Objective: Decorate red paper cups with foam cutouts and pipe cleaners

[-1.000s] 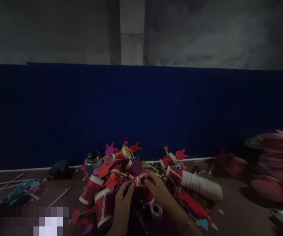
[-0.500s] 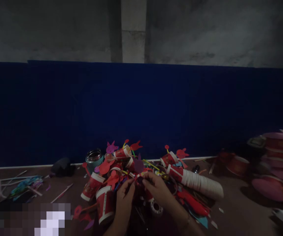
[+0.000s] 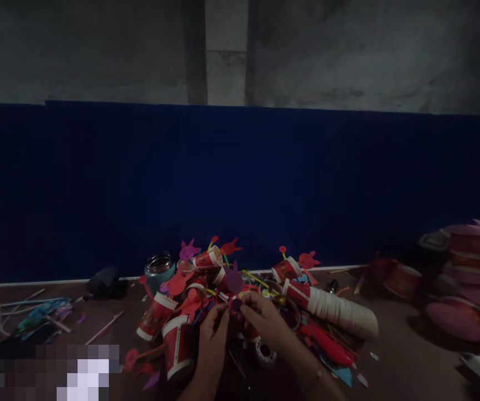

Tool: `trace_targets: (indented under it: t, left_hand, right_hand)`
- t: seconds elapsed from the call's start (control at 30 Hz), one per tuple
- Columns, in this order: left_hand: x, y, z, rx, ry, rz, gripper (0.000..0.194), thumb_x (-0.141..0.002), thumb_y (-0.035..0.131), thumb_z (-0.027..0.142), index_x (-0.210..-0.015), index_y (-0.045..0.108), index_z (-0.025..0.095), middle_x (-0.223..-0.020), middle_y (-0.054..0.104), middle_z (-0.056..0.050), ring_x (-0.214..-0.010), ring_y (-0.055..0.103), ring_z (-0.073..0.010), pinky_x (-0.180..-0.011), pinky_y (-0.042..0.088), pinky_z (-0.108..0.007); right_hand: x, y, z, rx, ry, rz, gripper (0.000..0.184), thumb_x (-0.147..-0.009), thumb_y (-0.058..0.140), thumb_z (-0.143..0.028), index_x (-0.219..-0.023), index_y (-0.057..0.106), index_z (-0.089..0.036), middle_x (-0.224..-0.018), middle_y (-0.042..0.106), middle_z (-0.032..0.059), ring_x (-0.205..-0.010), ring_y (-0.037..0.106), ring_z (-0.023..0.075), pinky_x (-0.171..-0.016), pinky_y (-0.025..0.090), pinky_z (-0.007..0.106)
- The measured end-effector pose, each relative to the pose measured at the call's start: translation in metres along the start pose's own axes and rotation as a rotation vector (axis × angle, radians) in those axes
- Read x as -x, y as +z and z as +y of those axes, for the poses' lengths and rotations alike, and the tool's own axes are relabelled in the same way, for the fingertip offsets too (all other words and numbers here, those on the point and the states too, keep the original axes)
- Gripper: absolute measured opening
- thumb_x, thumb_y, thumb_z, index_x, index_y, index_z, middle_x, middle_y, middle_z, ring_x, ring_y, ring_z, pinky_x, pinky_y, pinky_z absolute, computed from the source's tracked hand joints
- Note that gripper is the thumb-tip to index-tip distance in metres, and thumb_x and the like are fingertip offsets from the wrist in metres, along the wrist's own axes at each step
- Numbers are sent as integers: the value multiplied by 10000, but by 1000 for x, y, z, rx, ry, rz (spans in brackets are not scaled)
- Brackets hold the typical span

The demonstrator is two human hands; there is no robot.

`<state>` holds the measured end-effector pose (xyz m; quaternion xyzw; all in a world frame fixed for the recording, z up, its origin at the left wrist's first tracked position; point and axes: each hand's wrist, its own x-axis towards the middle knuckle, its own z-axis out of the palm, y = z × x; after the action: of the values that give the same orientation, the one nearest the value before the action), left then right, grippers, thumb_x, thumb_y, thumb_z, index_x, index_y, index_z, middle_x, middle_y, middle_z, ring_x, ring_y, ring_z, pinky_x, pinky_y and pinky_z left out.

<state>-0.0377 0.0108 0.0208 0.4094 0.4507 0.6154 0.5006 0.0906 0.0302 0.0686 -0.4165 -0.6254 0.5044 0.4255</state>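
Note:
My left hand [image 3: 210, 340] and my right hand [image 3: 265, 320] meet over a heap of red paper cups [image 3: 154, 317] and coloured paper cut-outs [image 3: 187, 252] on a brown surface. Both hands pinch a small dark purple piece [image 3: 236, 305] between their fingertips, with a red cup just below it. A purple rabbit-shaped cut-out [image 3: 234, 278] stands behind the fingers. The light is dim and the fingers are partly hidden by the heap.
A sleeve of stacked white cups [image 3: 340, 314] lies to the right of my hands. A teal jar [image 3: 158, 270] stands at the back left, tape rolls [image 3: 264, 352] near my wrist, pink and red bowls [image 3: 461, 278] far right, straws [image 3: 23, 312] left. A blue wall panel [image 3: 240, 184] runs behind.
Both hands have stayed pinched on the small piece, with only slight finger shifts. The camera has tilted a little.

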Motion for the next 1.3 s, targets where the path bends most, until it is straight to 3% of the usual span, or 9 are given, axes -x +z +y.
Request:
trace_targets:
  t: [0.33, 0.93, 1.17, 1.3]
  left_hand:
    - [2, 3, 4, 24, 4, -27, 351, -724, 630, 417, -947, 622, 145, -870, 688, -77, -843, 622, -228, -731, 480, -309]
    - [1, 0, 4, -130, 67, -47, 396, -701, 624, 455, -959, 654, 156, -991, 687, -105, -954, 604, -273, -757, 492, -328]
    - [2, 0, 7, -147, 73, -89, 354, -738, 595, 442, -933, 659, 153, -940, 694, -98, -892, 618, -256, -770, 480, -337]
    - [1, 0, 9, -159, 81, -101, 364, -761, 570, 441, -967, 653, 152, -912, 696, -87, -855, 620, -243, -751, 482, -333]
  right_hand:
    - [-1, 7, 2, -45, 59, 68, 191, -699, 522, -368, -693, 507, -178, -552, 564, -37, -387, 416, 62, -386, 314, 182]
    - [2, 5, -4, 64, -2, 152, 170, -706, 549, -318, -635, 555, -164, -538, 564, -23, -446, 455, 90, -448, 353, 202]
    - [3, 4, -10, 103, -8, 168, 178, -699, 547, -311, -673, 628, -154, -549, 588, -3, -462, 487, 113, -462, 374, 224]
    - [2, 5, -8, 41, 30, 156, 209, -677, 558, -348, -661, 618, -148, -496, 572, -19, -388, 441, 84, -398, 323, 203]
